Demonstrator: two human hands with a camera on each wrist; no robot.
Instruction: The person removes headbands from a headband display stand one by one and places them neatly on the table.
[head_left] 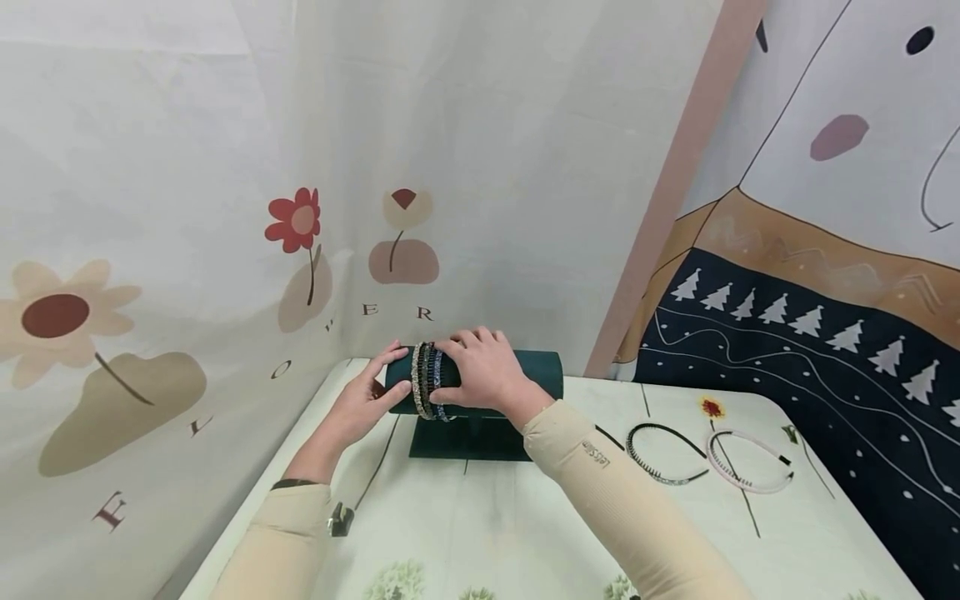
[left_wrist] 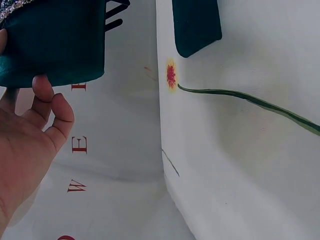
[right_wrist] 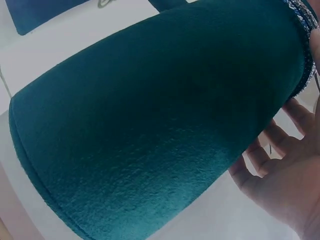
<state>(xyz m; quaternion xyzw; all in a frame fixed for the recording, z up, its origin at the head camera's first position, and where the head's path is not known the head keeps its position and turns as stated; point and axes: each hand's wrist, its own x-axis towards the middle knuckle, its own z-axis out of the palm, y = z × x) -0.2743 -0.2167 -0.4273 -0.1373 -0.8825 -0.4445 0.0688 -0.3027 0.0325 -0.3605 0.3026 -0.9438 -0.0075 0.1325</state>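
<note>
The right hand (head_left: pixel 483 367) lies open over the headbands (head_left: pixel 427 379) on the green roll (head_left: pixel 540 371) near the counter's (head_left: pixel 525 533) back edge; the left hand (head_left: pixel 367 400) cups its end, fingers straight. A hard sideways push may tip the stand or spill bands.

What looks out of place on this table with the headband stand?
Two headbands, a black one and a pink one, lie loose on the table right of the green stand, while the others sit bunched on its roll. Nothing looks broken or spilled.

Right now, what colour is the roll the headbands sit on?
Dark green velvet-like roll; shows best in the right wrist view.
</note>
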